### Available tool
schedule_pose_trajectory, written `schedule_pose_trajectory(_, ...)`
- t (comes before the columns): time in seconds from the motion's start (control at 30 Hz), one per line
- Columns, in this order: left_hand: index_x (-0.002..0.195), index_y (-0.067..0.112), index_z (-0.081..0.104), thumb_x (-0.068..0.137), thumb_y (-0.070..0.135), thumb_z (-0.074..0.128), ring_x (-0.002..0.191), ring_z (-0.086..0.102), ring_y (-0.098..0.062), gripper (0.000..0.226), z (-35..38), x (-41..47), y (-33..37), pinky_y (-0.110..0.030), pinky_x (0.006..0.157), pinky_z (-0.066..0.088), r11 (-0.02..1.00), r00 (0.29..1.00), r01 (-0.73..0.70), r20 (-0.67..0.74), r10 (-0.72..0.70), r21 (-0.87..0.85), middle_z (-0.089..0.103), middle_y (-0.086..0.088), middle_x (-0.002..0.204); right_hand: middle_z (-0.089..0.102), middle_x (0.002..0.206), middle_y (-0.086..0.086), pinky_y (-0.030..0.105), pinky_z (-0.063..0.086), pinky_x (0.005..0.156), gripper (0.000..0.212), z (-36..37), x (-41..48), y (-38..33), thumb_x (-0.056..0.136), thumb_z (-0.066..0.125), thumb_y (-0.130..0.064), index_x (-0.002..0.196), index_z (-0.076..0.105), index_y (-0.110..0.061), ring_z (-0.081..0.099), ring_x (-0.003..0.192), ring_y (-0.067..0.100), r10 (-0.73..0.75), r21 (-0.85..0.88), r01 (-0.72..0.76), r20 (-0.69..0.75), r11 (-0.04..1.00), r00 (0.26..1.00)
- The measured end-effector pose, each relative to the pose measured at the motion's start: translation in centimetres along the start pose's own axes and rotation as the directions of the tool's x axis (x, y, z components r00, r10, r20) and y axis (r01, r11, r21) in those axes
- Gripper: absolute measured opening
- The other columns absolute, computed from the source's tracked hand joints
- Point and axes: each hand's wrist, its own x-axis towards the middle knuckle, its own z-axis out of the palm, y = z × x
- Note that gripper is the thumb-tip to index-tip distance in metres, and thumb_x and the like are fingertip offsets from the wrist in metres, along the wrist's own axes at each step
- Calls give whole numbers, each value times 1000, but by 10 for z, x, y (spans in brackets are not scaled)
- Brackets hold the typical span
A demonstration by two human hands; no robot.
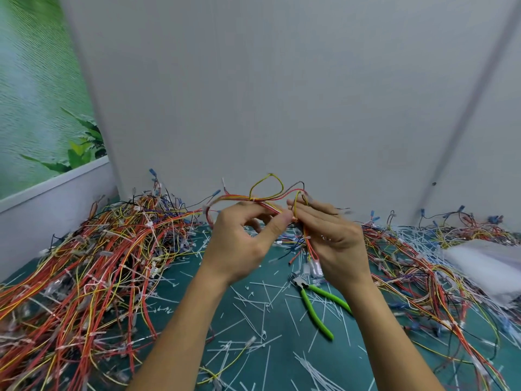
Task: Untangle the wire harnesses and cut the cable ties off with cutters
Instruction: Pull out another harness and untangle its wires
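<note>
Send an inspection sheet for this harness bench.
Surface: green mat, mostly covered.
Job's things: held harness raised above the mat; green-handled cutters lying on the mat, unheld.
Clutter: cut cable ties strewn over the mat; white material, blurred, at right.
Grips: left hand pinches the harness; right hand fingers lie along it, its hold hidden.
Cables: left pile and right pile of tied harnesses flank the hands.
Surroundings: grey wall behind; plant poster at left.

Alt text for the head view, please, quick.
The left hand pinches a red-and-yellow wire harness, raised over the green mat, while the right hand steadies it with straight fingers. Green-handled cutters lie on the mat among cut cable ties.
</note>
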Motion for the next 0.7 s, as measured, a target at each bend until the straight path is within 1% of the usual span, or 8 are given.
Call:
schedule_pose_trajectory(0.1,81,33,77,94,48,61,81,70,-8,26,2,-2,0,-21,71,53,995,998,57,-23,-59,-79,77,10,86,71,124,4,42,51,106,40,-3,0,1,88,64,12,123,69,-7,65,124,25,-56,-55,54,-38,997,998)
schedule_pose_trajectory(0.17,89,22,80,94,45,59,77,68,-8,31,4,-2,-1,-20,72,51,964,991,126,-13,-133,-235,78,0,89,70,126,3,42,49,106,45,-3,0,1,85,65,17,122,71,-9,63,125,31,-93,-132,88,-26,987,995)
schedule_pose_trajectory(0.27,96,14,80,96,30,62,84,68,-22,24,7,1,-3,-28,66,53,795,962,235,15,-274,-559,77,-11,100,70,127,4,51,50,101,41,-6,1,3,85,63,16,115,77,-9,60,125,34,-121,-219,111,-34,969,992)
schedule_pose_trajectory(0.37,92,12,80,87,30,71,81,68,-22,21,6,5,-6,-25,58,54,675,913,298,-3,-407,-675,74,-12,92,73,121,8,60,50,90,28,-10,1,7,89,64,8,106,80,-7,62,122,37,-150,-265,126,-70,956,986)
schedule_pose_trajectory(0.47,93,19,79,91,27,68,78,68,-15,14,8,4,-11,-25,61,55,783,946,247,-32,-322,-571,75,-2,88,74,120,5,62,48,91,29,-12,0,8,86,69,8,105,81,-11,64,121,33,-120,-328,103,-31,939,992)
schedule_pose_trajectory(0.57,95,24,73,95,30,66,71,65,-8,9,9,4,-13,-23,66,54,923,977,151,-90,-194,-353,74,7,86,73,119,-7,62,45,96,35,-9,-1,8,83,77,10,106,81,-15,63,124,23,14,-288,19,110,957,994)
schedule_pose_trajectory(0.63,96,26,69,94,38,63,77,69,-6,13,10,3,-12,-23,69,55,968,988,114,-77,-134,-222,74,10,88,67,123,-15,51,44,107,39,-9,-1,7,82,79,7,113,80,-18,56,132,12,164,-154,-132,213,979,963)
schedule_pose_trajectory(0.7,96,28,67,97,41,61,83,70,-8,14,9,1,-10,-26,72,56,995,995,80,-49,-83,-67,73,12,90,63,135,-18,38,37,118,49,-14,2,3,85,81,-5,128,72,-28,45,141,3,319,-45,-324,354,945,879)
